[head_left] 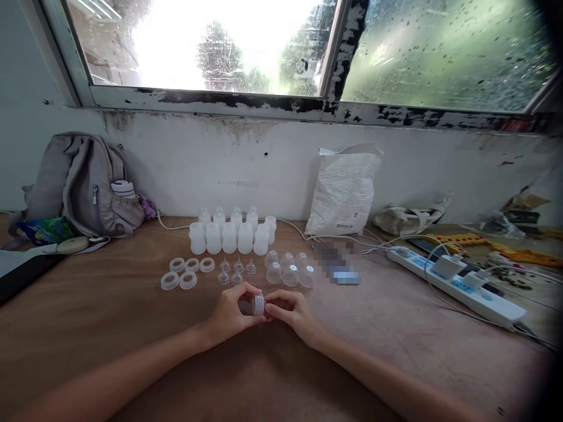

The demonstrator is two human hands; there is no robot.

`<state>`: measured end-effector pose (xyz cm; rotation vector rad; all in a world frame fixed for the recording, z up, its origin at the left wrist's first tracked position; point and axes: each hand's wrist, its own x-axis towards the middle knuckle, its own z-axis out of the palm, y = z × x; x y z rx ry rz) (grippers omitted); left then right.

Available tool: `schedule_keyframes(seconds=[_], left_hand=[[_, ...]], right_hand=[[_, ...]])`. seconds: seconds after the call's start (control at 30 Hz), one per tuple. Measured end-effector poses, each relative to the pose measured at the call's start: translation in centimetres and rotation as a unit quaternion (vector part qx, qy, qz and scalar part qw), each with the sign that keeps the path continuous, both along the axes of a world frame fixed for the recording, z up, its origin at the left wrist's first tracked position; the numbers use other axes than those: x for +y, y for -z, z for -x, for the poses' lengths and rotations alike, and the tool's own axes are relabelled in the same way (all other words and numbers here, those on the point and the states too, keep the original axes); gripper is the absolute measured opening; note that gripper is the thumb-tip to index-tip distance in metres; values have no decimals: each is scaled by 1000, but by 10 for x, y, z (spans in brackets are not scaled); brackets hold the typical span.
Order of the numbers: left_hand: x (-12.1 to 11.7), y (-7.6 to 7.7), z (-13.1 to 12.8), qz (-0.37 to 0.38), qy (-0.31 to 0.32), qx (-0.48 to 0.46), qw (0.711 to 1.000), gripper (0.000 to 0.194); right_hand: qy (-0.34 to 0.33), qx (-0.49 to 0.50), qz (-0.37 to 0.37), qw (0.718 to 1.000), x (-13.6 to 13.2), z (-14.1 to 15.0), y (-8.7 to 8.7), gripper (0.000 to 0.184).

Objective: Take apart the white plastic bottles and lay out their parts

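Observation:
My left hand (235, 308) is closed round the edge of a translucent bottle collar ring (258, 304), held on its side just above the table. Thumb and forefinger of my right hand (292, 313) pinch together at the ring's right face; what sits between them is hidden. Beyond my hands lie several clear bottle nipples (237, 268). Several matching collar rings (188, 281) rest flat to their left. To the right stand clear dome caps (290, 274) in two rows. Behind these are frosted baby bottles (229, 239), with nipple-topped bottles (236, 217) at the back.
A grey backpack (85, 181) leans on the wall at left, near a black flat object (21, 278). A white plastic package (342, 193) stands behind the caps. At right, a power strip (457, 287) with plugs and cables crosses the wooden table (373, 351). A blurred-out item (338, 264) lies beside the caps.

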<state>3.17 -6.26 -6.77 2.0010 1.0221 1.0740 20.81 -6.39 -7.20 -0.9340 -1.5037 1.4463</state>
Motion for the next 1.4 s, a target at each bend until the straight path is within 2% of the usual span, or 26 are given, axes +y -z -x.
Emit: schedule_keyframes(seconds=[0.27, 0.7, 0.87, 1.03, 1.23, 1.4], left_hand=[[0, -1, 1, -10, 3, 21, 1000, 35], [1, -1, 0, 20, 11, -27, 999, 34], [0, 2, 1, 36, 42, -39, 998, 39], [0, 3, -1, 41, 52, -28, 997, 40], [6, 7, -4, 121, 60, -90, 987, 48], [9, 8, -4, 154, 59, -125, 978, 48]], right_hand=[[-23, -12, -25, 999, -1, -1, -3, 20], [19, 75, 58, 995, 0, 4, 2, 24], [-2, 69, 61, 996, 0, 3, 6, 23], [10, 106, 59, 993, 1, 6, 9, 23], [11, 127, 66, 990, 1, 8, 8, 20], [32, 115, 46, 992, 2, 4, 6, 22]])
